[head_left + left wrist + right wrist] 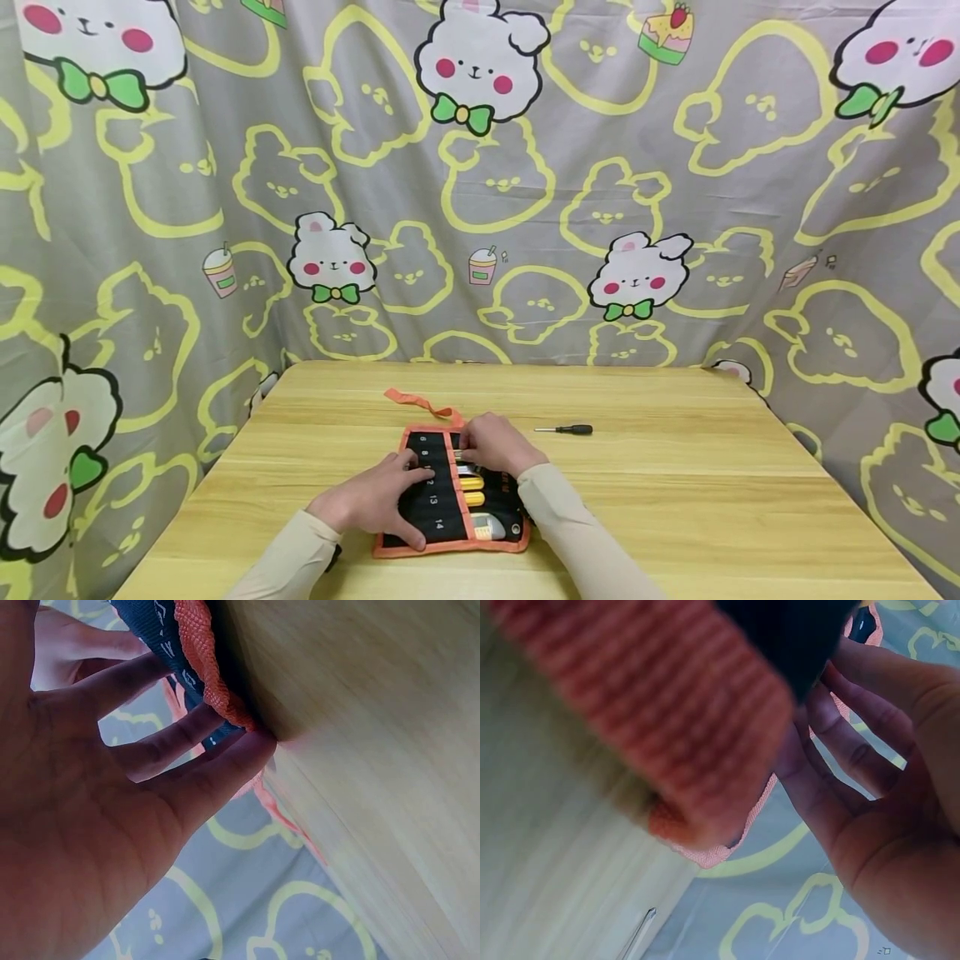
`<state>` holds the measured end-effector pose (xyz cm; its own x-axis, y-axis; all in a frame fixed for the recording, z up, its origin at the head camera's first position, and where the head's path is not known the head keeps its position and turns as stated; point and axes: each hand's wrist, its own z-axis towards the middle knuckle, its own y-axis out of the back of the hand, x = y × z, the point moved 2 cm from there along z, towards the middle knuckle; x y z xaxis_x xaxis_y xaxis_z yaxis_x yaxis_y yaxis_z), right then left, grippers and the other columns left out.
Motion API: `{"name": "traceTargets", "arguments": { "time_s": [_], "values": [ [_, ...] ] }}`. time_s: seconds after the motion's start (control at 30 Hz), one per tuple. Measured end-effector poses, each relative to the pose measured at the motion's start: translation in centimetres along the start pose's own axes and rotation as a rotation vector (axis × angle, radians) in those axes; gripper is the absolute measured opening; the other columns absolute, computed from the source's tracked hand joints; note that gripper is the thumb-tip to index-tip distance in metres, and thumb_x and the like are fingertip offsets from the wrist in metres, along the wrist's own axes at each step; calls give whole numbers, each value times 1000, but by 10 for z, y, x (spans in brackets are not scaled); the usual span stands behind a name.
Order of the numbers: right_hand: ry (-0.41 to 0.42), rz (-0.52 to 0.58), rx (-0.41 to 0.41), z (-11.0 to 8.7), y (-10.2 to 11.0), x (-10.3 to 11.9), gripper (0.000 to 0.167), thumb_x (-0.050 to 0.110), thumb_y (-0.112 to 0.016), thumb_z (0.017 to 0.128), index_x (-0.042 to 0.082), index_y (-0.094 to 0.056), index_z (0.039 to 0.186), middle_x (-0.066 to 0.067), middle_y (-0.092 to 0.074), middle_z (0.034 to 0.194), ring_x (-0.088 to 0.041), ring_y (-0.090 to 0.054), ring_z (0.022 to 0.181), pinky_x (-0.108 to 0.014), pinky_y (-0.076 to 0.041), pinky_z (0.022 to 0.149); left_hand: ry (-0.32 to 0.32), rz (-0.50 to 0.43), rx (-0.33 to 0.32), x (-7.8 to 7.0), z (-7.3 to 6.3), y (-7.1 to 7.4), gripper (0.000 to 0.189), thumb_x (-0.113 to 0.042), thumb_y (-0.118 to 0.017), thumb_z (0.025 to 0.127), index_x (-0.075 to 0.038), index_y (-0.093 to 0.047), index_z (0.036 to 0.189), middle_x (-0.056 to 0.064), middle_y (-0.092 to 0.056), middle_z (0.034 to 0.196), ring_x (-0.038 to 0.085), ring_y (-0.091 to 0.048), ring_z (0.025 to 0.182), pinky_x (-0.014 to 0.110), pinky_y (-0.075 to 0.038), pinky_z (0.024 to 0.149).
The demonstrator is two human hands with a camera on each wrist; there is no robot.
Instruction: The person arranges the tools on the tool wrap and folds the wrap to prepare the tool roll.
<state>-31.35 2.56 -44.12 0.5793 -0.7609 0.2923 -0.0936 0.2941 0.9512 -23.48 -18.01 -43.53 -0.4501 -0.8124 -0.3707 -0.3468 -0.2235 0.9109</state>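
Observation:
A black tool roll [442,508] with orange trim lies unrolled on the table, sizes printed in white down its left part. Two yellow handles [472,492] and a grey utility knife [487,527] sit in its pockets. My left hand [375,497] rests on the roll's left part, fingers spread, thumb near the front edge; in the left wrist view, fingertips touch the orange trim [202,652]. At the roll's far pockets is my right hand [498,444], fingers bent down beside a small tool end [459,456]. Its fingertips are hidden, so I cannot tell whether they pinch anything.
A screwdriver [566,430] with a black handle lies on the wooden table [675,500], right of and beyond the roll. The roll's orange strap [420,402] trails toward the back left. A patterned curtain [480,192] hangs behind and along both sides.

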Motion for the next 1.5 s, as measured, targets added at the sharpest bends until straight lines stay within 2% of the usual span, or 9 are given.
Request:
{"name": "traceTargets", "arguments": {
  "time_s": [0.47, 0.67, 1.03, 1.27, 1.5],
  "values": [
    [7, -8, 16, 3, 2, 10, 12, 18, -76, 94, 17, -73, 82, 10, -58, 70, -6, -51, 61, -23, -45, 59, 1, 2, 2, 0, 0, 0, 94, -60, -88, 70, -14, -58, 146, 10, -45, 144, 27, -47, 125, 52, -46, 104],
    [67, -5, 22, 7, 1, 15, 7, 12, -74, 95, 14, -75, 88, 8, -63, 77, -6, -52, 66, -20, -46, 63, -8, 7, -7, 0, -1, 0, 94, -59, -89, 70, -13, -58, 146, 10, -46, 144, 26, -47, 124, 51, -46, 104],
    [65, 35, 33, 7, 2, 15, 7, 6, -73, 94, 12, -77, 93, 3, -69, 84, -6, -55, 66, -20, -48, 63, -5, 12, -7, -3, -2, 3, 92, -56, -90, 69, -13, -59, 145, 12, -46, 145, 28, -48, 125, 53, -46, 104],
    [43, 125, 53, -1, 5, 6, 10, 8, -75, 93, 12, -77, 102, 1, -71, 91, -6, -58, 75, -24, -52, 72, 10, 10, 8, -2, -1, 0, 94, -58, -89, 70, -14, -57, 146, 12, -43, 148, 28, -46, 129, 53, -46, 105],
    [37, 193, 31, -10, 13, -8, 17, 6, -74, 93, 9, -75, 110, -2, -72, 96, -7, -62, 79, -27, -55, 76, 28, 2, 13, -1, 1, -1, 94, -57, -90, 70, -15, -57, 146, 14, -42, 150, 31, -45, 132, 55, -45, 106]
  ]
}}
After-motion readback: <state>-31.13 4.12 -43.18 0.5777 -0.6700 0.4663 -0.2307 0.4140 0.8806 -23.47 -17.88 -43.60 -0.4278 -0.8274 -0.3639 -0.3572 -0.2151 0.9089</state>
